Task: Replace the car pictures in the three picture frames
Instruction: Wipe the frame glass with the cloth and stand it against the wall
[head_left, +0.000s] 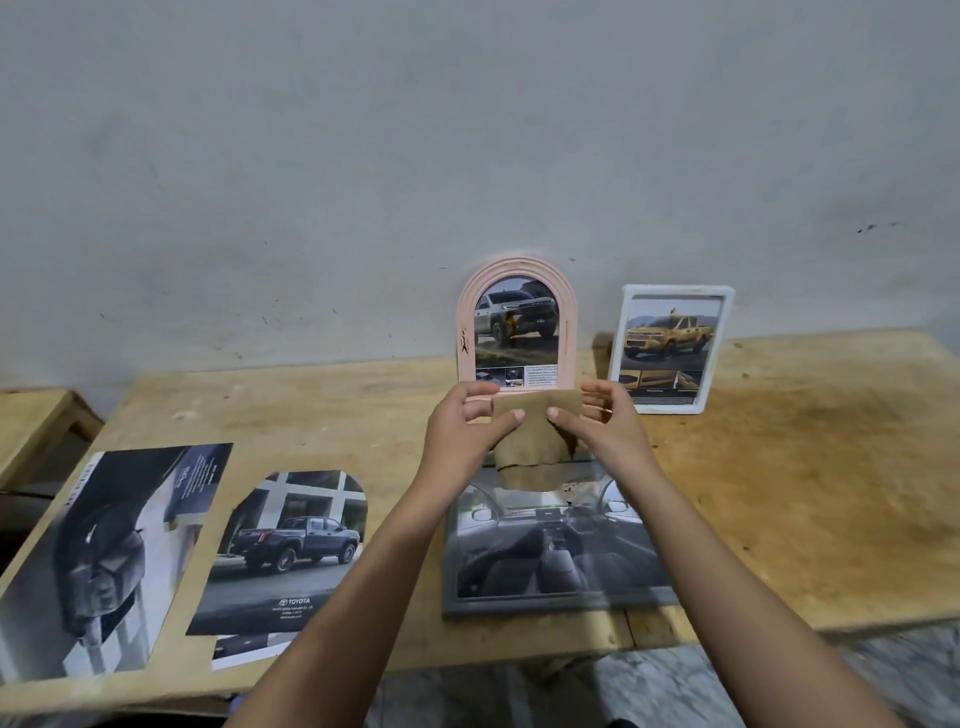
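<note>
A pink arched frame (517, 291) with a grey truck picture stands against the wall. Right of it stands a white frame (670, 349) holding a yellow truck picture. A grey frame (550, 556) with a car-interior picture lies flat on the table in front of me. My left hand (465, 431) and my right hand (602, 423) both grip the top edge of a brown cloth (530, 452), which hangs above the grey frame's far end. Two loose car pictures lie at the left: an arch-cut blue truck picture (288, 551) and a dark rectangular one (104, 561).
The wooden table (805, 493) has bare stained boards at the right. A lower wooden surface (31, 426) sits at the far left. The grey wall (467, 156) rises right behind the standing frames. Tiled floor shows below the table's front edge.
</note>
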